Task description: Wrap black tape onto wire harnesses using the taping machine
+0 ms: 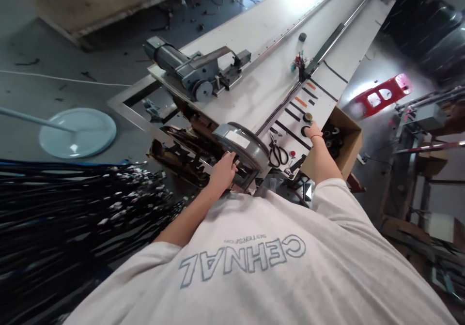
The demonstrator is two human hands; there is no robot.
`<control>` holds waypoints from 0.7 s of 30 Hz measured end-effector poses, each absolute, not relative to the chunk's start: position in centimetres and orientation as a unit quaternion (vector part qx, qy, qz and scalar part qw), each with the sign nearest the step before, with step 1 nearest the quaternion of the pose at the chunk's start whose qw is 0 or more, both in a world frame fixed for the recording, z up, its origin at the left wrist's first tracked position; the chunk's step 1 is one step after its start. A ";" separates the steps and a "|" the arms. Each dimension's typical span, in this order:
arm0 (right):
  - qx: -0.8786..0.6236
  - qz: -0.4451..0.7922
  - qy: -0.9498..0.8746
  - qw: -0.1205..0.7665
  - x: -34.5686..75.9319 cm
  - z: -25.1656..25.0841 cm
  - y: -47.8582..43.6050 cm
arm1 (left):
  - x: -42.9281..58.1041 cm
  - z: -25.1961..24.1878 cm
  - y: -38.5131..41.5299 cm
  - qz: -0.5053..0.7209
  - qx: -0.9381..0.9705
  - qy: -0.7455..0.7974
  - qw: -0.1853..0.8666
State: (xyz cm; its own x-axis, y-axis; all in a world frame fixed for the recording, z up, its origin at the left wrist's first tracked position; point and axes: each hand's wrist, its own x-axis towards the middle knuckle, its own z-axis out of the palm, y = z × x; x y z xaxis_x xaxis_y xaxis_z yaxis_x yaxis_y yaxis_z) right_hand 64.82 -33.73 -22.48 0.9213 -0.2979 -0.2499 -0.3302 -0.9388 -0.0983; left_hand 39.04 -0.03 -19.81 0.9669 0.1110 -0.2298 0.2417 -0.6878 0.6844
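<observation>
My left hand (223, 171) is at the near end of the long white table (250, 90), beside a large grey reel (249, 146) with a white label. Its fingers are curled at the reel's lower left edge; what they pinch is too small to tell. My right hand (313, 131) reaches to the table's right edge with its fingers drawn together. At its fingertips are a small yellowish-topped roll (308, 117) and a dark round piece (304, 131), partly covered by the hand. Black-handled scissors (278, 154) lie between my hands, near a red button (292, 154).
A motor unit with a pulley (202, 90) is mounted at the table's left. An open cardboard box (350, 133) with dark rolls stands right of my right arm. Black cables with white connectors (119, 194) hang at lower left. A red panel (385, 95) is farther right.
</observation>
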 end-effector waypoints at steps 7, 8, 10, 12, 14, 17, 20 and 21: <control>-0.977 0.147 0.151 0.045 64.1 -23.4 -33.2 | 37.3 -21.4 0.1 0.009 0.930 0.107 0.351; -0.976 0.148 0.152 0.045 64.0 -23.4 -33.2 | 36.8 -21.5 0.2 -0.005 0.920 0.114 0.374; -0.975 0.152 0.154 0.048 63.9 -23.3 -33.2 | 35.5 -21.6 0.6 -0.052 0.901 0.125 0.411; -0.974 0.155 0.155 0.049 63.8 -23.2 -33.2 | 34.1 -21.9 1.1 -0.098 0.891 0.124 0.425; -0.974 0.158 0.154 0.046 63.8 -23.1 -33.2 | 32.6 -22.3 1.9 -0.129 0.885 0.117 0.431; -0.974 0.161 0.153 0.044 63.7 -23.0 -33.2 | 30.2 -23.0 4.1 -0.212 0.858 0.106 0.456; -0.974 0.162 0.152 0.049 63.5 -23.0 -33.1 | 27.8 -23.6 6.8 -0.365 0.793 0.077 0.481; -0.974 0.160 0.151 0.049 63.4 -23.0 -33.0 | 27.1 -23.7 7.6 -0.401 0.775 0.070 0.483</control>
